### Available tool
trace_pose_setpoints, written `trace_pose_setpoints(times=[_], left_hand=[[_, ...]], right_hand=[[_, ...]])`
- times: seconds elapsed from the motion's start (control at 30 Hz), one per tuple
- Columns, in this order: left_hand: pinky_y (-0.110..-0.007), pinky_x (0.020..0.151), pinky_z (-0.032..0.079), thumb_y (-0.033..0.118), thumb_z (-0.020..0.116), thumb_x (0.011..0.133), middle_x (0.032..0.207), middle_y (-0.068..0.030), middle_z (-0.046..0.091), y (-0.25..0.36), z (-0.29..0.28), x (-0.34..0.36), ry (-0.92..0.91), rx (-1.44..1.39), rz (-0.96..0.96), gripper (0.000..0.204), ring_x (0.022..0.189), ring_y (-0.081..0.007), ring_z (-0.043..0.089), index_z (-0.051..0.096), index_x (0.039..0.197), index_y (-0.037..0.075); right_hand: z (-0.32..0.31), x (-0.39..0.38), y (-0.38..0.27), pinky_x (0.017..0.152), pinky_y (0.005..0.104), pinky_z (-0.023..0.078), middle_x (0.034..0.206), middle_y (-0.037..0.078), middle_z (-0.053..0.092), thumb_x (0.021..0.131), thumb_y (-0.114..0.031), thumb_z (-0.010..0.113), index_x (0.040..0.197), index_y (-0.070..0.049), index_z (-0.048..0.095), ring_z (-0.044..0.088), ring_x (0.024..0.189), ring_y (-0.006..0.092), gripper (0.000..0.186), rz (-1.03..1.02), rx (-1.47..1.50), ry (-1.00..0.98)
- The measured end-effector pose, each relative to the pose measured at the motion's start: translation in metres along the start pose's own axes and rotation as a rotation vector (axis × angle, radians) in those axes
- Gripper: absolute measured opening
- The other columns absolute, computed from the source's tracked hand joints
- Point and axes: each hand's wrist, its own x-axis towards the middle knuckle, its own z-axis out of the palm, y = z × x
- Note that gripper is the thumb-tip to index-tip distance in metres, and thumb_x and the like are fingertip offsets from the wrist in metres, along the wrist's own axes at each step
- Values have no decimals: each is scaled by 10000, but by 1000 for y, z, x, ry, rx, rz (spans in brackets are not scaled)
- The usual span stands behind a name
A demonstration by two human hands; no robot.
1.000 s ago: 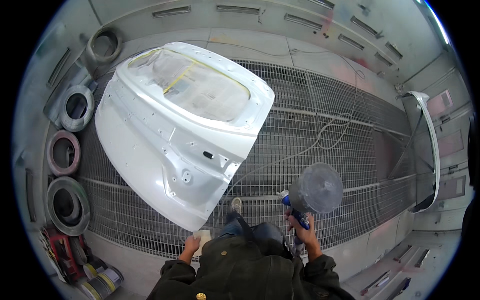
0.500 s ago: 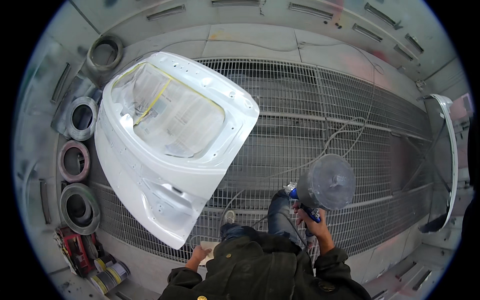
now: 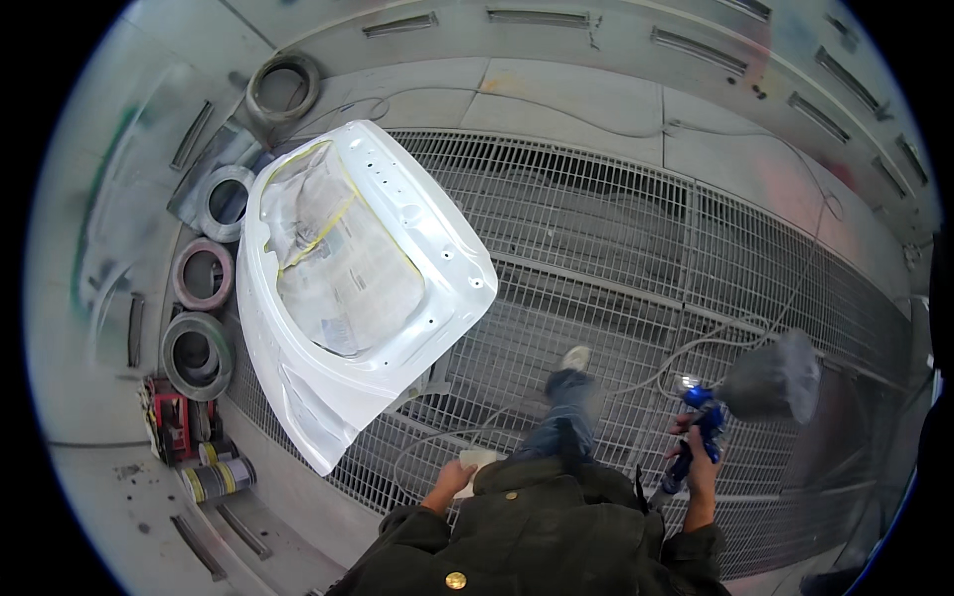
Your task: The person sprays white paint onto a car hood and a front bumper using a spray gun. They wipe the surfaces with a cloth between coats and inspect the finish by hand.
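A blue spray gun point(image 3: 708, 415) with a large grey cup point(image 3: 757, 382) is gripped by my right hand point(image 3: 702, 465), out to the right over the floor grating. My left hand point(image 3: 453, 479) sits close to my waist, its fingers closed on a cream-coloured cloth or folded paper point(image 3: 482, 463); which of these I cannot tell. Left of centre lies a white car tailgate panel point(image 3: 452, 290), apart from both hands. Paper and yellow tape mask its window opening point(image 3: 363, 268).
Several wheel rims or tyre-like rings point(image 3: 197, 356) line the left wall. Below them are a red crate point(image 3: 171, 422) and a can point(image 3: 221, 479). A hose point(image 3: 686, 348) loops across the metal grating point(image 3: 596, 278), with a slot-vented wall point(image 3: 596, 45) at the back.
My view has turned and shifted. The spray gun has moved right, away from the tailgate, and its cup has tilted. One foot has stepped forward. Both hands keep their hold.
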Motion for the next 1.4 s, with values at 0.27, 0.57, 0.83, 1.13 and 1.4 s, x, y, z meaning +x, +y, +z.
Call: trace_pose_setpoints(times=[0.27, 0.57, 0.83, 1.13, 1.4], left_hand=[[-518, 821, 480, 484, 604, 834, 969, -247, 659, 186, 43, 172, -64, 326, -110, 513, 966, -442, 614, 664, 934, -16], [-429, 781, 498, 300, 660, 845, 910, -213, 697, 636, 23, 422, 30, 338, 312, 353, 888, -353, 674, 688, 964, -31], [-335, 766, 498, 191, 589, 905, 922, -119, 705, 904, 121, 586, -155, -4, 611, 291, 853, -179, 653, 662, 1053, -48], [-324, 827, 480, 178, 560, 933, 1024, -105, 681, 1073, 303, 580, -277, -97, 520, 308, 924, -181, 629, 629, 1128, -51], [-353, 881, 481, 181, 532, 957, 1149, -141, 638, 1246, 439, 596, -450, -343, 345, 352, 1009, -237, 627, 561, 1225, -45]], right_hand=[[-139, 166, -72, 537, 298, 561, 1077, 120, 626, 939, -178, 569, 1193, -14, 548, 626, 925, 183, 303, -69, 41, 301], [-215, 304, -205, 544, 330, 603, 1167, 212, 569, 932, -242, 563, 1275, 56, 446, 605, 1016, 288, 469, -362, 257, 547], [-288, 388, -239, 558, 431, 620, 1165, 340, 550, 883, -141, 638, 1480, -123, 244, 617, 1003, 464, 716, -804, 379, 386], [-470, 520, -338, 607, 472, 606, 1150, 394, 533, 904, -146, 591, 1506, -175, 177, 626, 946, 462, 731, -911, 398, 174], [-607, 630, -409, 594, 425, 610, 1127, 351, 568, 888, -178, 632, 1494, -114, 198, 626, 989, 411, 749, -802, 377, 414]])
